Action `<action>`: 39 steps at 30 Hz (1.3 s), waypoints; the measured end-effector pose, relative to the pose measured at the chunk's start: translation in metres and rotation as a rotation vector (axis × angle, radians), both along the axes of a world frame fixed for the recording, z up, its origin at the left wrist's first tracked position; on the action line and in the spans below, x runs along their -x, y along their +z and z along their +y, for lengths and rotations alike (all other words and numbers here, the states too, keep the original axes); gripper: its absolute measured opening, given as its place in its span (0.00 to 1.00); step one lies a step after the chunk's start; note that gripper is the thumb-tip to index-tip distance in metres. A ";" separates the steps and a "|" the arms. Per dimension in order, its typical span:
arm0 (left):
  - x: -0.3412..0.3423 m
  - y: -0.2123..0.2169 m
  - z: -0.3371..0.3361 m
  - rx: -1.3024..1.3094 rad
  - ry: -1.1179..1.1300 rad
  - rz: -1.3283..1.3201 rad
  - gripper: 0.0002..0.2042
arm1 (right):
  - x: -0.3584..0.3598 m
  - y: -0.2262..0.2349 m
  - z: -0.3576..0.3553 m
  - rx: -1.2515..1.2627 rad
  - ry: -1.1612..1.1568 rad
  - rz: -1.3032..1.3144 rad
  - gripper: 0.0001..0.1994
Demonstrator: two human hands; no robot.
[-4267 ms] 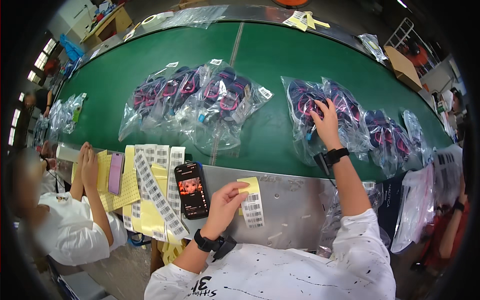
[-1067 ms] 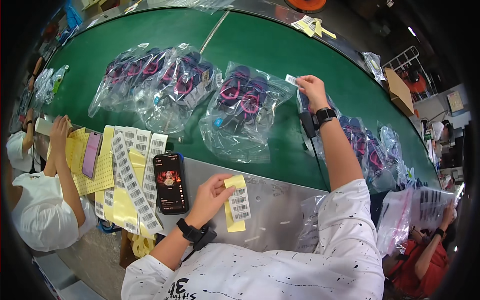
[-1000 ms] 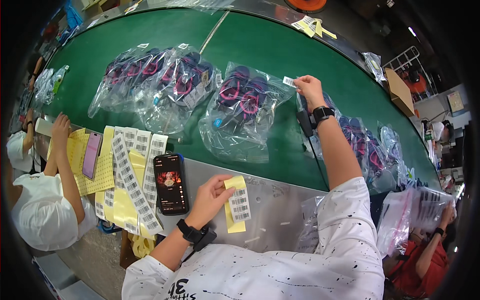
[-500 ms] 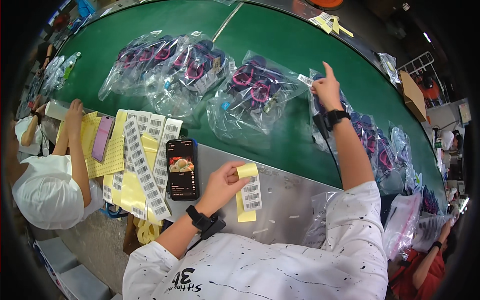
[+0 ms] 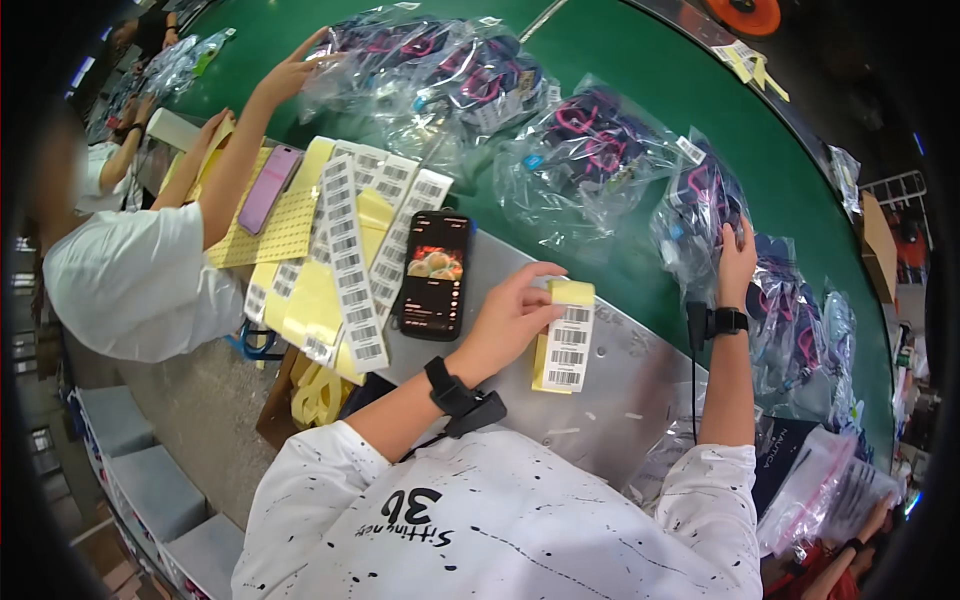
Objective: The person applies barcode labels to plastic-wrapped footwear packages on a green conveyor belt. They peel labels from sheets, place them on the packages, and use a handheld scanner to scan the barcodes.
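My left hand [image 5: 513, 316] pinches the top of a yellow-backed strip of barcode labels [image 5: 566, 338] lying on the grey metal ledge [image 5: 610, 400]. My right hand [image 5: 735, 262] lies flat on a clear plastic bag of dark and pink goods [image 5: 700, 215] on the green belt [image 5: 640, 60], fingers spread over it. Another such bag [image 5: 585, 150] lies just to the left of it. Both wrists wear black bands.
A phone with a lit screen [image 5: 434, 274] lies beside loose label strips and yellow sheets [image 5: 335, 260]. A co-worker in a white shirt [image 5: 135, 275] at my left reaches to more bags [image 5: 430, 60]. More bags [image 5: 800, 330] lie to the right.
The view has tilted and closed in. My right hand has come down from the bag's top corner tag to lie flat on the bag. My left hand keeps its hold on the label strip.
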State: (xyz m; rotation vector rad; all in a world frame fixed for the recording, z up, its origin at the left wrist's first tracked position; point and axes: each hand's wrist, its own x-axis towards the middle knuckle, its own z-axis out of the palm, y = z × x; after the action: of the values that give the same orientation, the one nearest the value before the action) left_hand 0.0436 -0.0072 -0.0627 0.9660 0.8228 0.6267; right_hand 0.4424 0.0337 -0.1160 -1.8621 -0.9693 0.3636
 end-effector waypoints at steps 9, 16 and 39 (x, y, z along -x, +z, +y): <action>-0.001 0.028 0.001 -0.141 -0.013 0.070 0.10 | 0.093 0.051 0.011 -0.029 0.318 -0.521 0.19; 0.010 0.043 -0.005 -0.179 0.061 0.091 0.10 | 0.211 0.105 -0.077 -0.012 0.690 0.191 0.06; -0.006 0.021 -0.001 -0.158 -0.034 0.259 0.23 | 0.161 0.104 -0.058 -0.035 0.609 0.316 0.03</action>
State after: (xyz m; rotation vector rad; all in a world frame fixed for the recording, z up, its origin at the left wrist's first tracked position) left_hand 0.0498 -0.0086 -0.0412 1.2202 0.9942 0.5501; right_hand 0.2811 -0.0243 -0.0116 -1.3856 -1.2910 0.9658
